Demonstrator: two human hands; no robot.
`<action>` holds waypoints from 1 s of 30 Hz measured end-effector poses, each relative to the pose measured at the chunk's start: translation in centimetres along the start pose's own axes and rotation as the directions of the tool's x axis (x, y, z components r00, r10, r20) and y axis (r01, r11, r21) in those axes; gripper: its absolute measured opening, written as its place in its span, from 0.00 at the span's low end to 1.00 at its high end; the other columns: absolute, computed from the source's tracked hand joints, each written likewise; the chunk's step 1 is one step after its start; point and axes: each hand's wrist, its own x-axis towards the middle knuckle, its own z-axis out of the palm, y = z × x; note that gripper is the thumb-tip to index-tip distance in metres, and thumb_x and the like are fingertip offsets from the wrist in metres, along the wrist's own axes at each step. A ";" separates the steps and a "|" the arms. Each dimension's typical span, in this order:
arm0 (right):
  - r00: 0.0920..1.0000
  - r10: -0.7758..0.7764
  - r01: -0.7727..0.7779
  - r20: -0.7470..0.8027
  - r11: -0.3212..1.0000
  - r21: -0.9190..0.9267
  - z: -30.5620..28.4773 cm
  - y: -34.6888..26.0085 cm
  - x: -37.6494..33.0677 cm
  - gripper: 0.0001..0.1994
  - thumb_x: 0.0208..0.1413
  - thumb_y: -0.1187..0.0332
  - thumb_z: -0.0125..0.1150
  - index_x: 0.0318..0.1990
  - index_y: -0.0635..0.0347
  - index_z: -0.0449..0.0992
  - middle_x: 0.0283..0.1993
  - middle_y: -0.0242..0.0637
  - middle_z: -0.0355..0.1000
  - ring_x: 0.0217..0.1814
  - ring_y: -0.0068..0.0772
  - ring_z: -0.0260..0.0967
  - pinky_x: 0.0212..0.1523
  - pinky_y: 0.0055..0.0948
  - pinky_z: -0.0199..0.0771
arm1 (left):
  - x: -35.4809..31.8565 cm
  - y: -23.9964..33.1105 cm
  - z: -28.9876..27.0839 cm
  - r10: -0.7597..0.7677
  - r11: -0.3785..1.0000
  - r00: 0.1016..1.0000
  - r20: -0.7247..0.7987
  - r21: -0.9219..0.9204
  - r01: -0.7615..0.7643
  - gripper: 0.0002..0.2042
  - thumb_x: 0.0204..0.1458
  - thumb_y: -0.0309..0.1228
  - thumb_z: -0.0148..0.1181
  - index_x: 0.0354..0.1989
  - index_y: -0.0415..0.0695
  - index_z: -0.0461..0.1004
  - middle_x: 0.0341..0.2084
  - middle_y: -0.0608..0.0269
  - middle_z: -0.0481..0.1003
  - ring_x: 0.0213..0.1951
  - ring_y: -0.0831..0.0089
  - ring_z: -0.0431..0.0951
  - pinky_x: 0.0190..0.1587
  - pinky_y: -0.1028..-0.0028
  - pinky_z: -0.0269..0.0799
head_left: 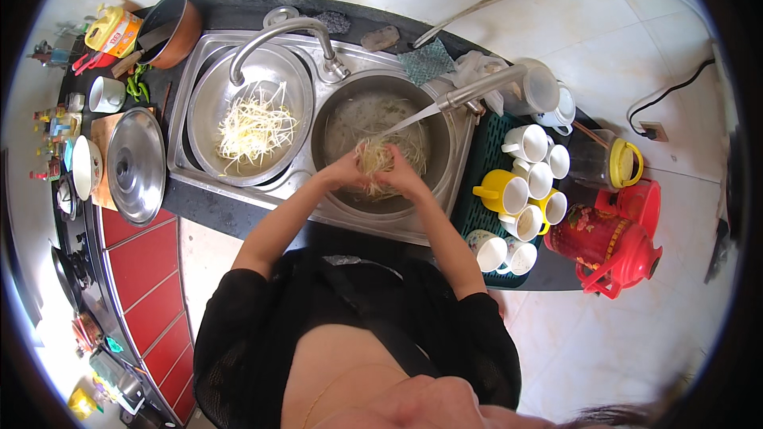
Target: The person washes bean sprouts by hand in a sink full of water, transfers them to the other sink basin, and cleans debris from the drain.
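Note:
My left hand (345, 171) and my right hand (404, 175) are cupped together around a clump of bean sprouts (375, 157) over the right sink basin (326, 129). Water (416, 117) runs from the right-hand tap (489, 87) onto the clump. Loose strands float in the water around it. My fingertips are partly hidden by the sprouts. In the left half of the sink, a round metal bowl (205, 103) holds a pile of pale bean sprouts (256, 127). A curved tap (296, 24) arches over that bowl.
To the right, a green draining tray (467, 214) holds several mugs, beside a red thermos (592, 237). A folded green cloth (427, 62) lies behind the sink. Left of it are a metal lid (137, 167), a brown pot (176, 40), green chillies (139, 83) and a white mug (106, 94).

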 end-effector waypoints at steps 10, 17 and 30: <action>0.989 -0.021 0.035 0.148 0.995 -0.097 -0.1 -1.7 1.1 0.31 0.36 0.78 0.54 0.53 0.63 0.52 0.46 0.42 0.58 0.39 0.27 0.63 0.33 0.24 0.67 | 0.7 0.8 0.9 -0.110 0.808 0.978 -0.177 -0.589 -0.016 0.31 0.39 0.23 0.60 0.50 0.50 0.50 0.38 0.61 0.65 0.36 0.68 0.71 0.31 0.68 0.71; 0.952 0.188 -0.240 0.243 0.948 0.209 0.6 -7.8 -1.0 0.34 0.43 0.81 0.42 0.59 0.55 0.39 0.58 0.46 0.46 0.42 0.33 0.64 0.36 0.30 0.71 | 4.0 -2.7 -1.9 0.044 0.742 0.946 -0.320 -0.624 -0.246 0.21 0.40 0.17 0.51 0.44 0.47 0.56 0.36 0.59 0.65 0.40 0.63 0.69 0.38 0.60 0.69; 0.946 -0.217 0.028 -0.241 0.796 -0.605 -6.6 5.7 3.3 0.34 0.37 0.67 0.59 0.56 0.54 0.53 0.55 0.50 0.52 0.58 0.50 0.47 0.56 0.45 0.46 | -1.4 -1.6 -4.8 0.152 0.666 0.988 -0.008 -0.738 -0.108 0.22 0.39 0.18 0.50 0.46 0.47 0.59 0.43 0.61 0.65 0.44 0.65 0.67 0.46 0.67 0.64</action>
